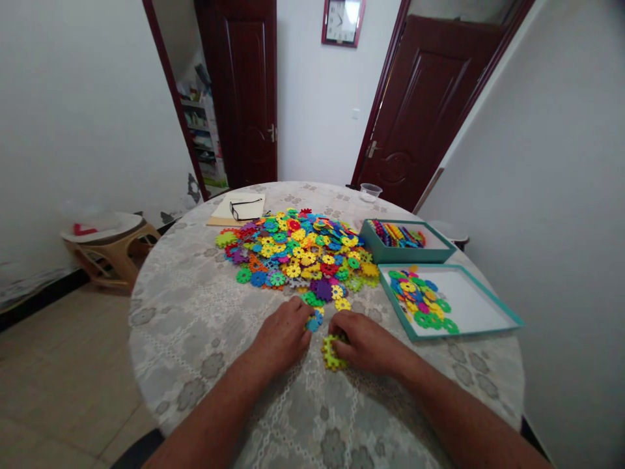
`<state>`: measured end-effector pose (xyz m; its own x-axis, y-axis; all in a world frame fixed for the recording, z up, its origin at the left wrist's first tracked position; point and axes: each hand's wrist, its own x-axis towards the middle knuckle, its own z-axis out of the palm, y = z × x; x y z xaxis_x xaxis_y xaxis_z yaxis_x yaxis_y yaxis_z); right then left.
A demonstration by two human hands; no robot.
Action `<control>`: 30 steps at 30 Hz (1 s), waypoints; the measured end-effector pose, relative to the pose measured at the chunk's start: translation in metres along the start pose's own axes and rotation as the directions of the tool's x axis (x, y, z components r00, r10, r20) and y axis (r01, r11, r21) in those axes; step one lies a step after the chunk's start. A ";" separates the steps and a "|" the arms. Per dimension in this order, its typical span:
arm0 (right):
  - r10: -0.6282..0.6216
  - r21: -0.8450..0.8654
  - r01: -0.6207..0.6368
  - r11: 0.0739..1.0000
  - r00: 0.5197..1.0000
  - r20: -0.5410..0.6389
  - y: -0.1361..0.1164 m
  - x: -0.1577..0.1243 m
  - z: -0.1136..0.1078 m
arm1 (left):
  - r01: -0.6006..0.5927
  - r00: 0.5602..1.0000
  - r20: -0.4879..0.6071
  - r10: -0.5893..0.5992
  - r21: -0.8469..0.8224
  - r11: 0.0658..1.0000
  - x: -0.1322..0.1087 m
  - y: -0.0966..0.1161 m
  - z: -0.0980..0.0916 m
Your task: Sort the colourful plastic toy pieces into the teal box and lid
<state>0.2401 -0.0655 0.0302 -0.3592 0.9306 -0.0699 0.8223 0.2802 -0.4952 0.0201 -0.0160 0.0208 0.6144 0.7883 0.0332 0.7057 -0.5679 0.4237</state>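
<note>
My left hand (286, 329) is closed, thumb and fingertips pinching a blue gear-shaped plastic piece (315, 320) just below the big heap. In my right hand (364, 340), the fingers are closed on yellow-green gear-shaped pieces (333, 355), which look stacked; their exact number is hidden. A heap of colourful gear-shaped pieces (297, 251) spreads over the table beyond both hands. Close to my fingertips lie a purple piece (323, 290), a green piece (312, 299) and a yellow piece (342, 304).
A teal box (374, 251) holds upright rows of pieces. In front of it, a teal-edged white lid (478, 303) carries loose pieces. Eyeglasses (235, 211) rest on papers (224, 210) at the back left. A clear bowl (371, 191) stands on the round table (180, 312).
</note>
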 end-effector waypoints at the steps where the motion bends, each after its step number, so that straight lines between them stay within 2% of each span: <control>1: -0.009 -0.012 0.009 1.000 1.000 0.006 0.000 0.000 0.000 | -0.004 1.000 0.000 0.004 0.002 1.000 0.000 0.000 0.000; 9: -0.021 -0.025 0.021 0.999 1.000 0.015 0.005 0.000 -0.002 | -0.017 1.000 0.003 0.017 -0.009 1.000 0.001 -0.003 0.002; 13: 0.037 0.031 -0.034 0.999 0.995 -0.089 0.016 0.002 -0.007 | -0.041 0.999 -0.018 0.040 -0.029 0.999 -0.001 -0.004 0.002; 17: 0.095 0.136 -0.073 0.988 0.982 -0.165 0.024 0.002 -0.017 | -0.125 0.990 -0.069 0.126 0.007 0.992 -0.005 0.001 0.002; 20: 0.103 0.207 -0.075 0.975 0.986 -0.131 0.026 -0.001 -0.023 | -0.215 0.971 -0.098 0.218 0.041 0.976 -0.006 0.009 0.008; 23: 0.089 0.260 -0.075 0.963 0.995 -0.044 0.027 -0.004 -0.025 | -0.274 0.960 -0.044 0.276 0.052 0.960 -0.006 0.016 0.015; 26: 0.078 0.276 -0.080 0.958 0.997 0.019 0.028 -0.005 -0.023 | -0.264 0.964 -0.019 0.265 0.038 0.964 -0.004 0.021 0.020; 30: 0.080 0.352 -0.082 0.933 0.997 0.022 0.029 -0.003 -0.016 | -0.260 0.965 -0.038 0.260 -0.004 0.965 -0.001 0.021 0.019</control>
<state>0.2724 -0.0559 0.0298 -0.3020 0.9447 -0.1279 0.6412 0.1020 -0.7605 0.0408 -0.0330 0.0125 0.7630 0.6218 0.1765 0.5198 -0.7526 0.4042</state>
